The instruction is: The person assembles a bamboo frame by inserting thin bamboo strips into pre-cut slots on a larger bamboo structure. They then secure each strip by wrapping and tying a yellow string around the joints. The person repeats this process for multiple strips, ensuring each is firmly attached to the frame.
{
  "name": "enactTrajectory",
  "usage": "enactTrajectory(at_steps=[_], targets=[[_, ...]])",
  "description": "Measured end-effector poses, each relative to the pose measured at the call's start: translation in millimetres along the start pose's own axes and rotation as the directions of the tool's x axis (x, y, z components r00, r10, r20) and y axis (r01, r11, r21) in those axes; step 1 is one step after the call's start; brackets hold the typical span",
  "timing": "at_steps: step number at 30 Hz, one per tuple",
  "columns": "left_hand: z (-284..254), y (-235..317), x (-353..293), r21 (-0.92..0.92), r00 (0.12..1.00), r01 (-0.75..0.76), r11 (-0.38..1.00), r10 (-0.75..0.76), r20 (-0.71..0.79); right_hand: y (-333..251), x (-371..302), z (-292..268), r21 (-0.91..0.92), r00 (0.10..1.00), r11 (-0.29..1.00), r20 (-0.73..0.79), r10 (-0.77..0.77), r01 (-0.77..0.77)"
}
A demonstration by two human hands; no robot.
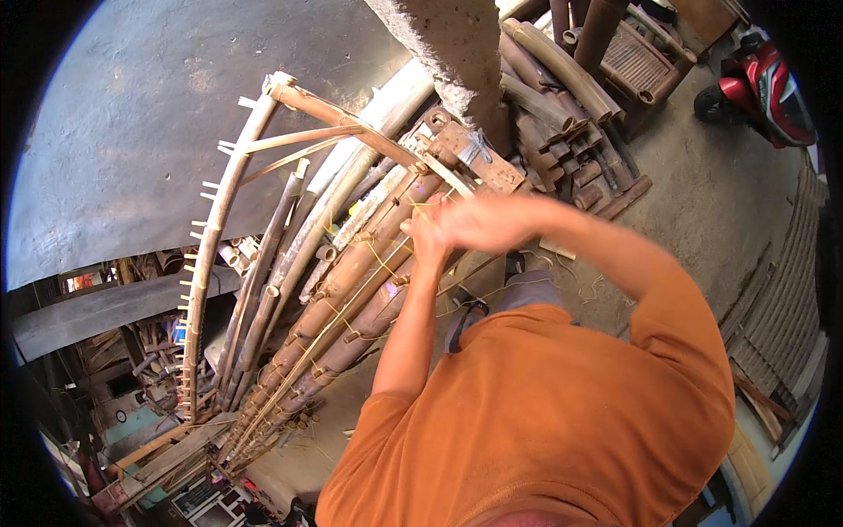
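Note:
Two thick brown bamboo poles [351, 272] lie side by side in front of me, bound at intervals with yellow cord [379, 257]. A thin bamboo strip [338, 327] runs lengthwise between them. Near the poles' far end, my left hand [428, 235] is closed, and yellow cord shows just beyond its fingers. What it grips is hidden. Right against it is my right hand [470, 221], smeared by motion, so its fingers cannot be read. A wooden block [479, 158] with a grey tie sits just past both hands.
At left stands a curved bamboo frame [213, 224] with short pegs, its crosspiece [329, 114] reaching toward the poles. More bamboo [316, 220] leans by the grey wall [193, 105]. Beyond are a rough pillar [452, 53], stacked bamboo [571, 114] and a red motorcycle [773, 92].

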State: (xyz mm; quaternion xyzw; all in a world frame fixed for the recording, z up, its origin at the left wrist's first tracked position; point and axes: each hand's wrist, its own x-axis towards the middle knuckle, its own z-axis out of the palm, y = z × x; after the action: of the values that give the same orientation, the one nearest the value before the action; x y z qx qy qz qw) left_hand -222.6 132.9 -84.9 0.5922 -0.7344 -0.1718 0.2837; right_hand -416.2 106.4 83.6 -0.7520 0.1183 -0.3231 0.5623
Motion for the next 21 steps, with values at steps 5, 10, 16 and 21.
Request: enactTrajectory(at_steps=[5,10,16,21], targets=[[-23,60,27,-0.023,0.990,0.119,0.993,-0.120,-0.074,102,-104,66,-0.415,0.989,0.903,-0.133,0.062,-0.112],[-68,34,146,-0.639,0.969,0.126,0.759,-0.233,-0.085,78,-109,81,-0.547,0.958,0.796,-0.252,0.138,-0.259],[-10,-60,154,0.155,0.990,0.140,0.978,-0.138,-0.025,75,-104,103,-0.612,0.911,0.689,-0.368,0.186,-0.387],[-128,-105,79,-0.047,0.980,0.190,0.981,-0.187,0.065,51,-44,205,-0.527,0.907,0.739,-0.269,0.324,-0.420]])
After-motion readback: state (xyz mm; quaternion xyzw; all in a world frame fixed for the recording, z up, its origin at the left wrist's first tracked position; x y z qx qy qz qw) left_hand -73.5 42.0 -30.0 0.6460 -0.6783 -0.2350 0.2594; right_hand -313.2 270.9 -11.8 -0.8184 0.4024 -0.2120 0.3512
